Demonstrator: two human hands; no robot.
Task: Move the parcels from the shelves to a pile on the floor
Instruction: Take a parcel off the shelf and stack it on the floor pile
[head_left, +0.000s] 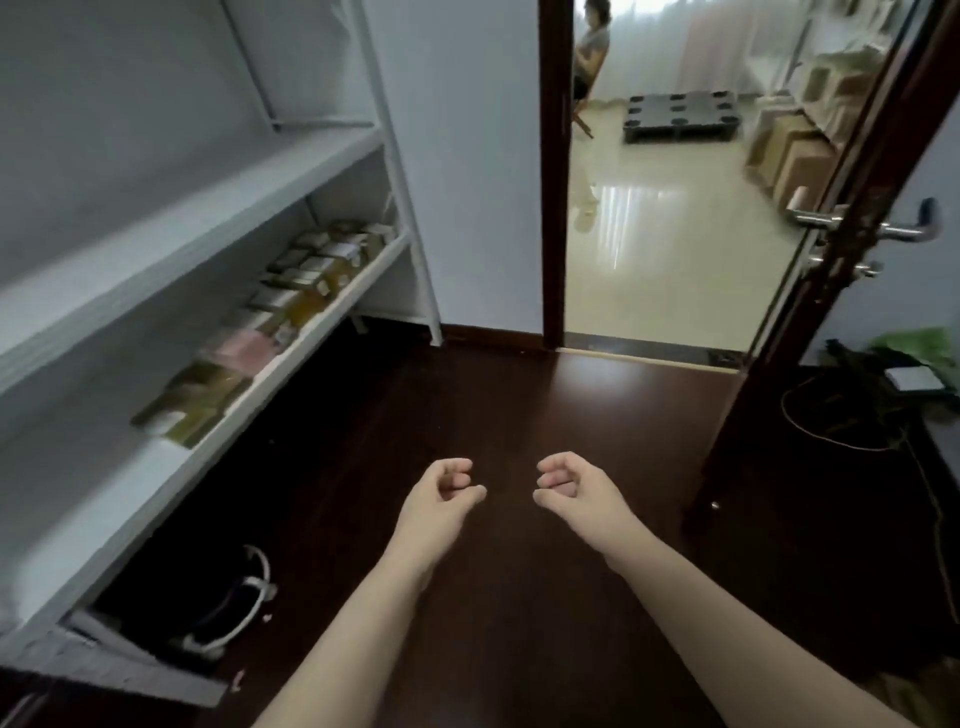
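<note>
Parcels (291, 299) lay in a row on the shelves (218, 205). Right of the shelves stood the doorway (670, 249), a pallet (680, 115) beyond.

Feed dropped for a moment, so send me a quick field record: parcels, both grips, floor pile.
parcels: row of flat yellow, pink and brown wrapped parcels on the lower board of the white metal shelving unit
left grip: fingers curled, holding nothing
right grip: fingers curled, holding nothing
dark wooden floor: no pile visible
dark brown door: open
</note>
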